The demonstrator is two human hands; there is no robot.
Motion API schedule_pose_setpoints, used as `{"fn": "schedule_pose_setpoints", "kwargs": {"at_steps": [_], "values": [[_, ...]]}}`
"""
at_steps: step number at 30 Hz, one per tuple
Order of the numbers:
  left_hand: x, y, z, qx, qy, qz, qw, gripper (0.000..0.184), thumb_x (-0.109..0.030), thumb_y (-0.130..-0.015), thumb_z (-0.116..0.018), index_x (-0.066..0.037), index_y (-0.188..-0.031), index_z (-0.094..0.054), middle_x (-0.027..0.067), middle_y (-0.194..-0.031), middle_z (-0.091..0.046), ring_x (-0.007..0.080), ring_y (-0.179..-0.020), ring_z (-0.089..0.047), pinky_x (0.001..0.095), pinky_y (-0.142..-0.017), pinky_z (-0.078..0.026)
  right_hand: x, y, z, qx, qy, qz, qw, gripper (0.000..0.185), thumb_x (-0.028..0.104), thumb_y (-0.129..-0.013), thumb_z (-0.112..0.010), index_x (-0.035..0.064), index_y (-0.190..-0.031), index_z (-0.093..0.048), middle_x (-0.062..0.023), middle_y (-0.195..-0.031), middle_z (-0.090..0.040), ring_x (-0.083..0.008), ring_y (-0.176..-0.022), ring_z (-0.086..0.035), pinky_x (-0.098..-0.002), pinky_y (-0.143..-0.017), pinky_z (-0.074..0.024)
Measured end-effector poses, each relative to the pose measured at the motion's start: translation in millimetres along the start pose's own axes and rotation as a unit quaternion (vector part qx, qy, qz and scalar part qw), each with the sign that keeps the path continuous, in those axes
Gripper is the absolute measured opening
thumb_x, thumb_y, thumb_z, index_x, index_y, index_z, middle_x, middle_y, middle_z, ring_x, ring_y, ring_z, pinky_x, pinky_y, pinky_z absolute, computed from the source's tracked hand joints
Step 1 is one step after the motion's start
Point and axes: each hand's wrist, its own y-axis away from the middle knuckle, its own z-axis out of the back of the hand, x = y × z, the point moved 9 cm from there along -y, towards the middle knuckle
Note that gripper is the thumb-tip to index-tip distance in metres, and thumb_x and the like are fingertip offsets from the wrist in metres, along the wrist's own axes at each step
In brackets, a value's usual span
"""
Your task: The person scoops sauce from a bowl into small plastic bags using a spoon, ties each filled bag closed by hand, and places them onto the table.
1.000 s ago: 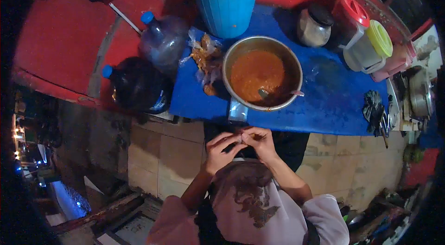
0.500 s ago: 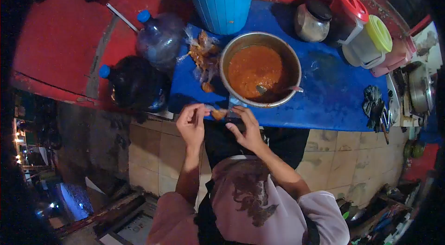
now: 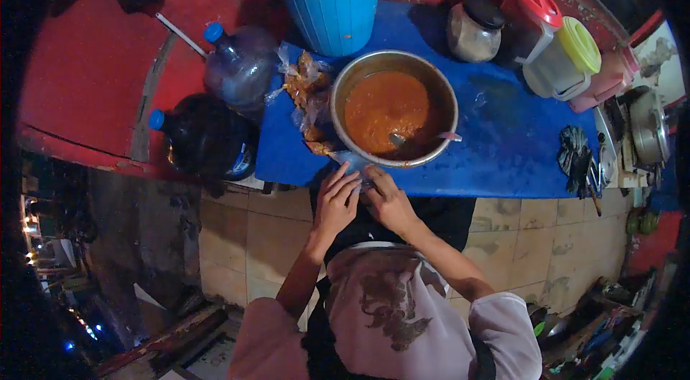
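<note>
At the front edge of the blue table, my left hand (image 3: 336, 202) and my right hand (image 3: 388, 200) are close together, fingers bent around a clear plastic bag (image 3: 348, 159). The bag looks flat, though my fingers hide its lower part. Just beyond stands a metal pot (image 3: 450, 105) of thick orange-red sauce (image 3: 384, 103), a spoon (image 3: 451, 136) leaning in it with its handle over the right rim. Left of the pot lies a heap of small plastic bags (image 3: 305, 85) filled with orange-brown sauce; one filled bag (image 3: 316, 144) sits at the heap's near end.
Behind the pot stands a blue lidded bucket (image 3: 334, 10). Two large bottles (image 3: 241, 67) with blue caps are at the left. A jar (image 3: 474, 28) and lidded pitchers (image 3: 564, 60) line the back right. Black gloves (image 3: 573, 154) lie near the right edge.
The small filled bag has left my hands, and a filled bag now lies at the heap's near end. My hands have come together on a flat clear bag. The view has shifted slightly.
</note>
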Motion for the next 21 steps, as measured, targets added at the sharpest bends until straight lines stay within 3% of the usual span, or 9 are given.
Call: {"fn": "schedule_pose_setpoints", "kwargs": {"at_steps": [5, 8, 10, 11, 13, 17, 19, 20, 21], "values": [[10.3, 10.1, -12.8, -0.005, 0.075, 0.053, 0.996, 0.018, -0.005, -0.082, -0.060, 0.001, -0.099, -0.064, 0.0139, -0.109, -0.064, 0.0297, -0.121, -0.050, 0.0407, -0.096, -0.042, 10.2, -0.5, 6.0, -0.008, 0.102, 0.038, 0.994, 0.023, 0.006, -0.068, -0.063, 0.0020, -0.090, -0.065, -0.0114, -0.108, -0.058, -0.0315, -0.111, -0.050, -0.0392, -0.060, -0.0514], [13.0, 13.0, -14.6, 0.015, 0.092, 0.061, 0.994, 0.019, -0.006, -0.084, -0.060, 0.001, -0.101, -0.064, 0.0149, -0.114, -0.062, 0.0299, -0.123, -0.048, 0.0394, -0.097, -0.042, -3.6, 12.9, -11.4, 0.019, 0.081, 0.023, 0.996, 0.019, 0.007, -0.067, -0.065, 0.0020, -0.086, -0.066, -0.0114, -0.108, -0.058, -0.0298, -0.104, -0.053, -0.0380, -0.065, -0.0503], [1.6, 8.9, -6.7, 0.032, 0.115, 0.045, 0.992, 0.022, -0.005, -0.083, -0.061, 0.000, -0.104, -0.064, 0.0150, -0.118, -0.060, 0.0297, -0.124, -0.047, 0.0421, -0.101, -0.039, -16.8, 14.8, -6.7, -0.010, -0.009, -0.064, 0.998, 0.015, 0.007, -0.068, -0.068, 0.0018, -0.082, -0.066, -0.0109, -0.105, -0.059, -0.0301, -0.094, -0.055, -0.0400, -0.072, -0.0474], [2.8, 9.1, -5.8, 0.032, 0.114, 0.046, 0.992, 0.022, -0.005, -0.083, -0.061, 0.000, -0.104, -0.064, 0.0150, -0.118, -0.060, 0.0297, -0.124, -0.047, 0.0421, -0.101, -0.039, -17.1, 15.0, -7.1, -0.010, -0.010, -0.064, 0.998, 0.015, 0.007, -0.068, -0.068, 0.0018, -0.082, -0.066, -0.0109, -0.105, -0.059, -0.0301, -0.094, -0.055, -0.0400, -0.072, -0.0474], [-6.6, 9.0, -6.9, 0.045, 0.087, -0.025, 0.995, 0.024, -0.004, -0.080, -0.063, -0.002, -0.104, -0.066, 0.0129, -0.119, -0.059, 0.0288, -0.125, -0.046, 0.0465, -0.105, -0.034, -23.9, 10.4, 10.6, -0.071, -0.132, -0.121, 0.981, 0.012, 0.005, -0.070, -0.070, 0.0011, -0.080, -0.065, -0.0111, -0.099, -0.059, -0.0307, -0.086, -0.056, -0.0388, -0.075, -0.0464], [15.5, 12.8, -16.1, 0.005, 0.011, -0.045, 0.999, 0.019, -0.006, -0.076, -0.067, -0.003, -0.094, -0.069, 0.0085, -0.115, -0.061, 0.0273, -0.124, -0.047, 0.0546, -0.106, -0.028, -9.9, 5.4, 26.1, -0.076, -0.118, -0.067, 0.988, 0.016, 0.011, -0.075, -0.072, -0.0005, -0.081, -0.064, -0.0138, -0.096, -0.060, -0.0300, -0.081, -0.058, -0.0360, -0.072, -0.0489], [11.6, 4.7, -16.7, 0.028, -0.015, -0.035, 0.999, 0.018, -0.004, -0.076, -0.066, -0.002, -0.093, -0.069, 0.0081, -0.115, -0.062, 0.0273, -0.124, -0.047, 0.0557, -0.106, -0.028, -4.0, 8.8, 42.6, -0.149, -0.259, -0.079, 0.951, 0.011, 0.008, -0.081, -0.065, 0.0002, -0.076, -0.060, -0.0115, -0.085, -0.059, -0.0265, -0.073, -0.056, -0.0336, -0.069, -0.0464], [11.2, 2.3, -18.4, 0.051, -0.042, -0.022, 0.998, 0.017, -0.003, -0.077, -0.064, -0.002, -0.093, -0.069, 0.0077, -0.115, -0.062, 0.0273, -0.124, -0.047, 0.0569, -0.106, -0.027, -0.8, 11.3, 45.2, -0.148, -0.260, -0.080, 0.951, 0.011, 0.008, -0.081, -0.065, 0.0002, -0.076, -0.060, -0.0115, -0.085, -0.059, -0.0265, -0.073, -0.056, -0.0336, -0.069, -0.0464], [9.0, 1.7, -16.4, 0.053, -0.042, -0.020, 0.998, 0.017, -0.003, -0.077, -0.064, -0.002, -0.093, -0.069, 0.0077, -0.115, -0.062, 0.0273, -0.124, -0.047, 0.0569, -0.106, -0.027, -14.6, 17.1, 32.4, -0.135, -0.506, -0.182, 0.832, 0.015, 0.013, -0.087, -0.060, 0.0012, -0.077, -0.056, -0.0098, -0.080, -0.058, -0.0228, -0.070, -0.056, -0.0317, -0.067, -0.0452]]}}
